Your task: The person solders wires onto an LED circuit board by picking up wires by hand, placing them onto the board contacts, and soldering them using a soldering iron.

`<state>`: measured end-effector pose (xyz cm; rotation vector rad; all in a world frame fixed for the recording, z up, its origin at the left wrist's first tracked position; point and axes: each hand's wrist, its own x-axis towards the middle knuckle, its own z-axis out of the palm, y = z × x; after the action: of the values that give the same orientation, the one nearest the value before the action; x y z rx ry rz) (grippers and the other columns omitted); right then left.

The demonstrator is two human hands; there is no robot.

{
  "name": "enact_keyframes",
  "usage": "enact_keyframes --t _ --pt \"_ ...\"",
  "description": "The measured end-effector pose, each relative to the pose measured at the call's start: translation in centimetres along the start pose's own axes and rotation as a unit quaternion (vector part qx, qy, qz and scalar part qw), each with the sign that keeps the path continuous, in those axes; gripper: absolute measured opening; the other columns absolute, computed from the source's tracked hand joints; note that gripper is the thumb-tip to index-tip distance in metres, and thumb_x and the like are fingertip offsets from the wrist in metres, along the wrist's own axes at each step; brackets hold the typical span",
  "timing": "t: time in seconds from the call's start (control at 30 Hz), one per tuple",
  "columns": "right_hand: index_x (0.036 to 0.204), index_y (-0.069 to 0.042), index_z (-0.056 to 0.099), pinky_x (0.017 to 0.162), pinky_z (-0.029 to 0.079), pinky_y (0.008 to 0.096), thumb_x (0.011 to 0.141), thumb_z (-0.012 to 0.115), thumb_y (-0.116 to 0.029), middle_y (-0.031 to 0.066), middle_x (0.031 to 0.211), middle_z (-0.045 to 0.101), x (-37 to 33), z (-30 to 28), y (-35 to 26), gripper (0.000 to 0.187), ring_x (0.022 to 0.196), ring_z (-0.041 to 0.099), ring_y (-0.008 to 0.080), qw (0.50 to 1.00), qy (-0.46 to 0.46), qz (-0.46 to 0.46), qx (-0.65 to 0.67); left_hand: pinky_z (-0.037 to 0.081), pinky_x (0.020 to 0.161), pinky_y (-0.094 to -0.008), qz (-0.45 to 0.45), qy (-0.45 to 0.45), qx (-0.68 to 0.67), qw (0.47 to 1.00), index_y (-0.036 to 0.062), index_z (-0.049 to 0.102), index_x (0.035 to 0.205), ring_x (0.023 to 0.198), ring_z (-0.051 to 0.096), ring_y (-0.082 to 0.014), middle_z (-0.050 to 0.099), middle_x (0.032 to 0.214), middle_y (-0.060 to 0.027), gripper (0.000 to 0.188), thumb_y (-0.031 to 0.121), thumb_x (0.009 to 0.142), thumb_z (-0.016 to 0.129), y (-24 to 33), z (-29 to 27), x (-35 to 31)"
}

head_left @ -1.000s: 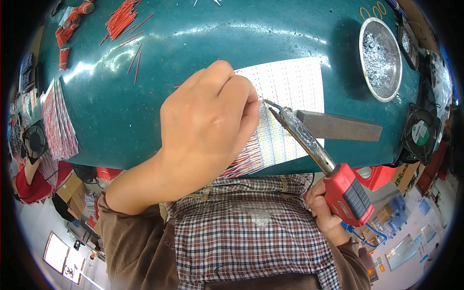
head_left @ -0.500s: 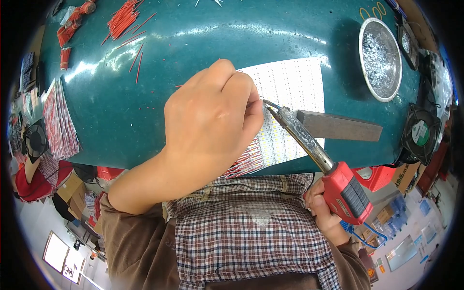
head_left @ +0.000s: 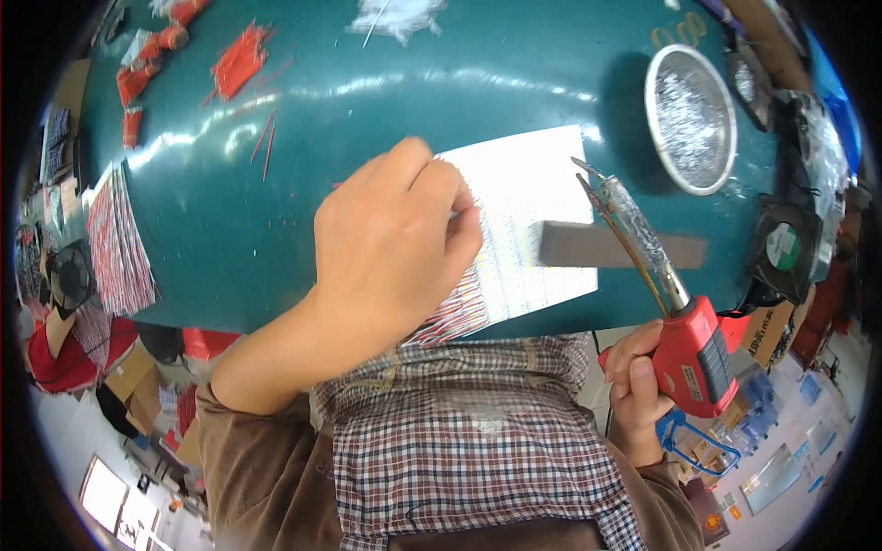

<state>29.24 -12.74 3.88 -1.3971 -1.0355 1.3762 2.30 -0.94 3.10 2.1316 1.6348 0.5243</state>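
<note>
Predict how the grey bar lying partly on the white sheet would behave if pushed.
The grey bar looks solid and blocky, so it would probably stay stiff. Its flat faces suggest sliding rather than rolling. Because one end overlaps the white sheet, a push might drag the sheet along.

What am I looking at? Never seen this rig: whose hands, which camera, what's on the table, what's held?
There's no robot: these are a person's bare hands. The camera is the left of two fisheyes worn on the head, looking down, so straight edges bend near the rim. On the green table lie a white sheet, a dark bar partly over it, loose red wires, and a metal bowl of silvery bits. The right hand holds a red-handled soldering tool. The left hand is at the sheet's left side; whether it grips anything is hidden.
</note>
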Motion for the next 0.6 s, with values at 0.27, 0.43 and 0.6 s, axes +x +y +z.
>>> enact_keyframes --t 0.27,0.43,0.6 --pt "0.104 -0.002 0.055 0.043 0.037 0.0238 0.097 0.059 -0.019 0.0042 0.074 0.052 5.4 -5.9 2.0 0.018 0.042 0.036 0.0050 0.974 0.101 -0.081 0.184 0.050 0.062 -0.0412 0.020 0.010 -0.001 1.000 0.0112 0.064 0.079 0.075 0.063 -0.0283 0.056 0.082 -0.0068 0.016 0.013 0.076 0.080 -1.1 1.7 -0.8" --pt "0.107 -0.004 0.056 0.046 0.038 0.0230 0.101 0.056 -0.022 0.0029 0.075 0.052 8.0 -10.6 4.1 0.019 0.043 0.038 0.0053 0.926 0.054 -0.084 0.364 0.047 0.060 -0.0387 0.075 0.093 -0.002 0.993 0.0098 0.066 0.078 0.071 0.061 -0.0265 0.057 0.078 -0.0058 0.016 0.011 0.076 0.082 -0.3 -0.5 -1.2" --pt "0.115 -0.008 0.058 0.053 0.042 0.0241 0.102 0.057 -0.026 0.0042 0.082 0.055 9.7 -12.9 7.4 0.022 0.048 0.043 0.0050 0.847 0.003 -0.079 0.526 0.043 0.055 -0.0346 0.150 0.161 -0.046 0.974 0.0075 0.067 0.076 0.063 0.057 -0.0238 0.057 0.071 -0.0052 0.015 0.008 0.078 0.081 1.4 -4.7 -2.1"
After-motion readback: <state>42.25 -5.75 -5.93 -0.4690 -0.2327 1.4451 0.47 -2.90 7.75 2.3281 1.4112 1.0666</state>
